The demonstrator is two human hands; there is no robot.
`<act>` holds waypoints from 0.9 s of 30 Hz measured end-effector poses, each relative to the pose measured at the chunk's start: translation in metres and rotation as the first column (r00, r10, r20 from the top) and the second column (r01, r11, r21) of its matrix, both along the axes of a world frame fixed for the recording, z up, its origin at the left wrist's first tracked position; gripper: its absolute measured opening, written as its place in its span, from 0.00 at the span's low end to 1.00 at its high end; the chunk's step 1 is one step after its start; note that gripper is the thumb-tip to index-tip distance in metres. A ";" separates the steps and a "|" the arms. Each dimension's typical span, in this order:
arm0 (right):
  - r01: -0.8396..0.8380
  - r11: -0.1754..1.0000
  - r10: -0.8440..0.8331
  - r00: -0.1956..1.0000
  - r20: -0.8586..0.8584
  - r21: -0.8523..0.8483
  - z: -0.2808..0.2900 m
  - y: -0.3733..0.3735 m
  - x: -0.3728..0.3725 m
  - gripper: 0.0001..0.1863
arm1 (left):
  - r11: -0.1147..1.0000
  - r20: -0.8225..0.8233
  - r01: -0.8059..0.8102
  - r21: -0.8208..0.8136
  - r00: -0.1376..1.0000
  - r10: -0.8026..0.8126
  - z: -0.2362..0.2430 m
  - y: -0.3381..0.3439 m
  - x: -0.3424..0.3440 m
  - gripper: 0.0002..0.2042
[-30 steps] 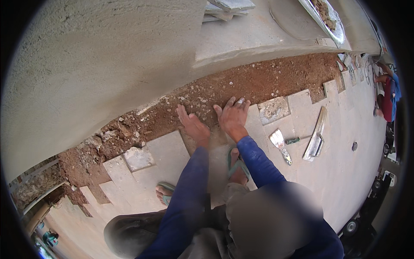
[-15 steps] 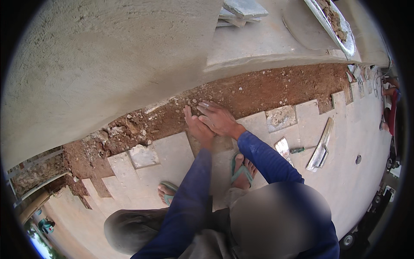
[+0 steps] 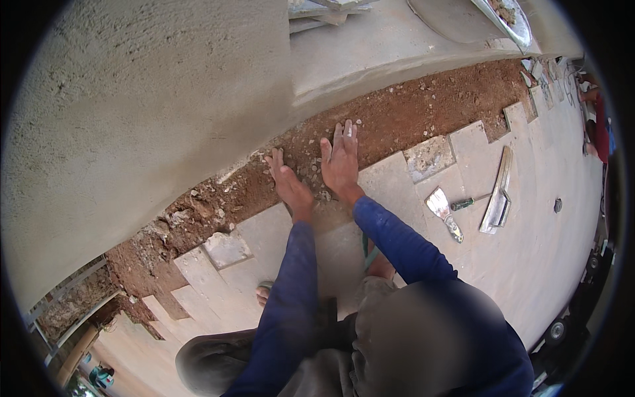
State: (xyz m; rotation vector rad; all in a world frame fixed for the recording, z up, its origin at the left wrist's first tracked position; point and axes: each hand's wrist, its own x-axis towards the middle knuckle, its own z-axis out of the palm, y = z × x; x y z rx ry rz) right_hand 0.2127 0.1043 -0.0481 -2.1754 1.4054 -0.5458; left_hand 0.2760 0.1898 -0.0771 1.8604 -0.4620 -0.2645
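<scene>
Both my hands reach into a strip of reddish-brown soil (image 3: 417, 109) with loose pebbles, which runs between a plastered wall and pale paving slabs. My left hand (image 3: 290, 186) lies at the soil's edge, fingers stretched out and nothing in it. A little to its right, my right hand (image 3: 340, 162) is spread over the soil, also holding nothing; a whitish patch shows on one finger. Small stones (image 3: 311, 169) lie in the gap between the hands. Whether the palms press on the soil is hidden. Just below the hands is the stepped edge of the slabs (image 3: 261, 228).
To the right on the slabs lie a putty knife (image 3: 444, 210), a green-handled screwdriver (image 3: 463, 204) and a metal plastering trowel (image 3: 497, 192). Stacked slabs (image 3: 321, 10) and a basin with soil (image 3: 506, 16) stand on the ledge above. A person in red (image 3: 600, 126) is at far right.
My hands, close together and overlapping before, have moved apart. The right hand went farther out over the soil with fingers spread. The whole view has shifted.
</scene>
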 end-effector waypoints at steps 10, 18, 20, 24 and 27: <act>-0.055 0.998 0.051 0.971 0.234 0.009 -0.015 0.053 -0.009 0.31 | 0.993 -0.011 0.117 0.002 0.993 -0.117 0.002 0.016 0.010 0.36; -0.351 0.934 0.309 0.882 0.355 0.060 -0.023 0.038 0.013 0.25 | 0.994 -0.066 0.093 -0.057 0.993 -0.097 -0.001 0.012 0.007 0.35; -0.414 0.910 0.382 0.858 0.343 0.023 -0.018 0.032 0.015 0.23 | 0.995 -0.049 0.071 -0.066 0.996 -0.075 -0.004 0.014 0.011 0.35; -0.473 0.880 0.461 0.833 0.307 -0.038 -0.015 0.019 0.014 0.21 | 0.997 -0.056 0.050 -0.061 0.997 -0.054 -0.004 0.016 0.004 0.34; -0.496 0.861 0.393 0.792 0.467 0.116 -0.014 0.024 0.014 0.20 | 0.999 -0.109 -0.021 -0.045 0.994 0.016 -0.004 0.010 0.003 0.34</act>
